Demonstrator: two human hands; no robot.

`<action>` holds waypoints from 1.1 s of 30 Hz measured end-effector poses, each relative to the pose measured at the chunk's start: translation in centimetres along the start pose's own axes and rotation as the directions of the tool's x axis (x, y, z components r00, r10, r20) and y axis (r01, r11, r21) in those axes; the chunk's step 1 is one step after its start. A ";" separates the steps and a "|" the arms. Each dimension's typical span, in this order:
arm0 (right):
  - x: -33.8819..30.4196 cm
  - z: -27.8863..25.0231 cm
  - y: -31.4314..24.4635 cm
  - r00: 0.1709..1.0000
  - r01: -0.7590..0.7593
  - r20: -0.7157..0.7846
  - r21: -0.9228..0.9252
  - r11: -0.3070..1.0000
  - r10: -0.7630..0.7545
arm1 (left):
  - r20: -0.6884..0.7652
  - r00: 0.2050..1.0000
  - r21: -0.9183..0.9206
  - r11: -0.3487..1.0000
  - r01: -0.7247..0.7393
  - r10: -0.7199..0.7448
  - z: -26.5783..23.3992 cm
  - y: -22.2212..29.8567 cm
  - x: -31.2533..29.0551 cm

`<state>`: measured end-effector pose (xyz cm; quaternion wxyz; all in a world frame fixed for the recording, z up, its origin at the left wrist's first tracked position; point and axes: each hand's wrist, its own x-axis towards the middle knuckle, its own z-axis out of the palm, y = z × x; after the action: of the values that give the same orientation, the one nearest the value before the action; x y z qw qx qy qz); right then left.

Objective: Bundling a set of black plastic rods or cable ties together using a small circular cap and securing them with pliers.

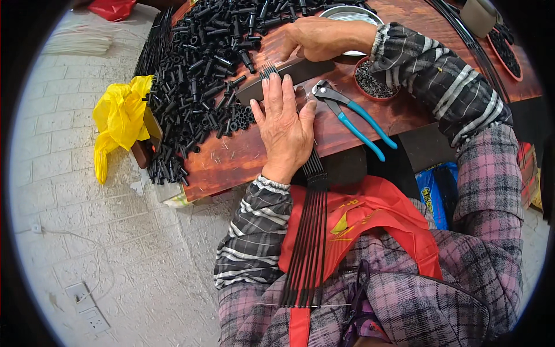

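Note:
My left hand (284,130) lies flat with its fingers stretched over a row of thin black rods (306,243). The rods run from under that hand across the table edge and down over my lap. Fine pale tips (267,69) stick out past my fingertips, beside a long dark block (315,71). Above the block, my right hand (318,39) has its fingers curled and its index finger bent down near these tips. What its fingers hold, if anything, is hidden. Cutting pliers with blue handles (355,118) rest on the table, jaws toward the block.
A heap of short black tubes (196,75) covers the table's left part. Behind my right wrist stands a round pale dish (377,17). A red-brown bowl (370,95) holds small dark bits. A yellow plastic bag (121,115) hangs at the left edge; long black rods (468,40) lie far right.

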<state>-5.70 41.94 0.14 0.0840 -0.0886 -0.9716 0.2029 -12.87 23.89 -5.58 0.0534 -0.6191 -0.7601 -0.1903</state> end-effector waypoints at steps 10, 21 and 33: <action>-0.4 -0.3 0.9 1.000 -0.018 -0.002 0.090 0.996 0.018 | 0.001 1.000 -0.001 1.000 0.000 0.000 0.5 0.3 0.9; 0.0 0.6 1.1 0.999 0.016 -0.029 0.051 0.999 -0.014 | 0.005 1.000 0.027 1.000 0.012 -0.012 0.9 -0.1 0.8; 2.1 1.8 2.2 0.999 0.044 0.000 0.185 0.982 -0.045 | 0.000 1.000 0.025 1.000 0.003 -0.003 1.1 -0.6 0.8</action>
<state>-7.78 43.68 -2.14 0.0945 -0.0582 -0.9504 0.2904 -13.47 24.95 -6.42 0.0608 -0.6172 -0.7633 -0.1808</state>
